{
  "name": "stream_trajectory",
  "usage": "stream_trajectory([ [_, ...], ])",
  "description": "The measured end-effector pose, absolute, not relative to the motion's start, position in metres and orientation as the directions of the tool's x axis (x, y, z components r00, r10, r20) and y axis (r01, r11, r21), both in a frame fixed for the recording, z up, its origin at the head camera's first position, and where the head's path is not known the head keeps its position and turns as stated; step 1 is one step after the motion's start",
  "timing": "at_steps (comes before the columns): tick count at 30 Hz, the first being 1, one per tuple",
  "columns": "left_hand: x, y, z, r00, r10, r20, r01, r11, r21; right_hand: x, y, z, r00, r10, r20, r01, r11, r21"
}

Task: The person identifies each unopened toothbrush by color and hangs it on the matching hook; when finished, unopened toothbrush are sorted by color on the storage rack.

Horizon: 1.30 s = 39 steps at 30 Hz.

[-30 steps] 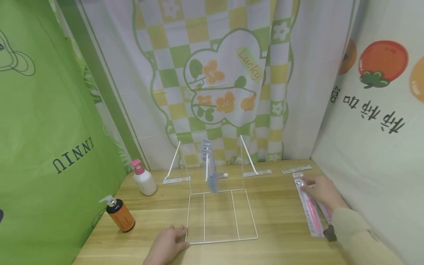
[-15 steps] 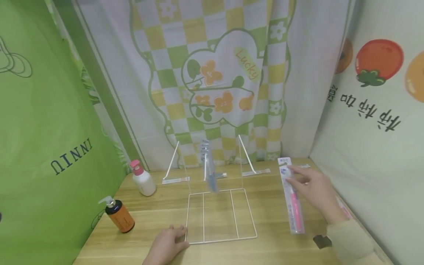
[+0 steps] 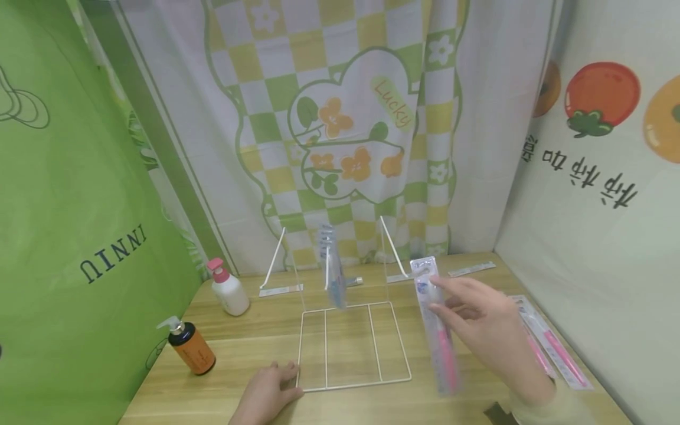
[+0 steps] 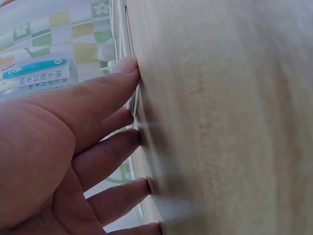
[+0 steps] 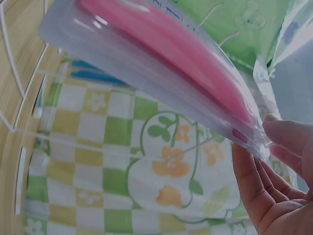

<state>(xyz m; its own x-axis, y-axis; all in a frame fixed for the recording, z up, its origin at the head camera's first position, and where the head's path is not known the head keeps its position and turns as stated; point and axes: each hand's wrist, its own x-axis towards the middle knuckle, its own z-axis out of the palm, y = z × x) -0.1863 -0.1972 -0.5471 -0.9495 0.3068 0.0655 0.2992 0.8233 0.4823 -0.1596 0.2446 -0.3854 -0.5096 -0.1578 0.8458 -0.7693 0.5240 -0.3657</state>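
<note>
We are pinching a packaged toothbrush (image 3: 438,327) in our right hand (image 3: 486,324), just right of the rack (image 3: 353,345); our left hand (image 3: 265,392), fingers flat, is pressing its front-left corner.

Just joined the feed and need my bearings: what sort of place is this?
Probably a small staged tabletop booth, not a shop or a real bathroom: printed cloth backdrops wall in a wooden table holding a white wire display rack, pump bottles and packaged toothbrushes.
</note>
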Motion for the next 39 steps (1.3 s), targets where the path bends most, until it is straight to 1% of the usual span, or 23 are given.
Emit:
stream_trajectory([
  [4, -0.187, -0.198, -0.548, -0.950, 0.306, 0.062, 0.297, 0.821, 0.488, -0.155, 0.231, -0.385, -0.454, -0.171, 0.874, -0.822, 0.459, -0.337],
  [6, -0.188, -0.198, -0.548, -0.950, 0.306, 0.060, 0.296, 0.821, 0.488, -0.155, 0.227, -0.385, -0.451, -0.176, 0.875, -0.826, 0.453, -0.335],
  [10, -0.188, -0.198, -0.549, -0.951, 0.305, 0.057, 0.294, 0.826, 0.481, -0.156, 0.221, -0.389, -0.468, -0.176, 0.866, -0.813, 0.470, -0.344],
  [13, -0.188, -0.199, -0.550, -0.952, 0.301, 0.057, 0.291, 0.829, 0.478, -0.164, 0.216, -0.395, -0.420, -0.158, 0.894, -0.832, 0.461, -0.310],
  [16, -0.187, -0.199, -0.551, -0.953, 0.297, 0.065, 0.292, 0.831, 0.474, -0.172, 0.211, -0.401, -0.394, -0.134, 0.909, -0.841, 0.452, -0.298],
  [17, -0.187, -0.199, -0.551, -0.953, 0.297, 0.067, 0.292, 0.831, 0.474, -0.175, 0.209, -0.403, -0.401, -0.131, 0.907, -0.836, 0.458, -0.303],
  [20, -0.186, -0.198, -0.549, -0.954, 0.294, 0.066, 0.289, 0.831, 0.475, -0.182, 0.206, -0.410, -0.451, -0.126, 0.883, -0.812, 0.468, -0.348],
  [21, -0.186, -0.198, -0.549, -0.954, 0.294, 0.064, 0.288, 0.831, 0.476, -0.186, 0.205, -0.412, -0.456, -0.124, 0.881, -0.807, 0.475, -0.351],
  [23, -0.186, -0.198, -0.549, -0.954, 0.293, 0.060, 0.285, 0.830, 0.479, -0.192, 0.204, -0.416, -0.493, -0.119, 0.862, -0.785, 0.487, -0.382],
  [28, -0.186, -0.198, -0.549, -0.953, 0.297, 0.065, 0.292, 0.831, 0.474, -0.212, 0.199, -0.422, -0.524, -0.086, 0.848, -0.760, 0.496, -0.419],
  [31, -0.186, -0.198, -0.549, -0.951, 0.299, 0.071, 0.297, 0.830, 0.472, -0.227, 0.196, -0.424, -0.503, -0.071, 0.861, -0.760, 0.510, -0.403],
  [36, -0.186, -0.197, -0.549, -0.951, 0.301, 0.076, 0.300, 0.829, 0.473, -0.256, 0.192, -0.428, -0.445, -0.065, 0.893, -0.749, 0.574, -0.331],
  [39, -0.186, -0.197, -0.549, -0.951, 0.300, 0.071, 0.296, 0.826, 0.480, -0.272, 0.189, -0.429, -0.435, -0.053, 0.899, -0.742, 0.586, -0.325],
])
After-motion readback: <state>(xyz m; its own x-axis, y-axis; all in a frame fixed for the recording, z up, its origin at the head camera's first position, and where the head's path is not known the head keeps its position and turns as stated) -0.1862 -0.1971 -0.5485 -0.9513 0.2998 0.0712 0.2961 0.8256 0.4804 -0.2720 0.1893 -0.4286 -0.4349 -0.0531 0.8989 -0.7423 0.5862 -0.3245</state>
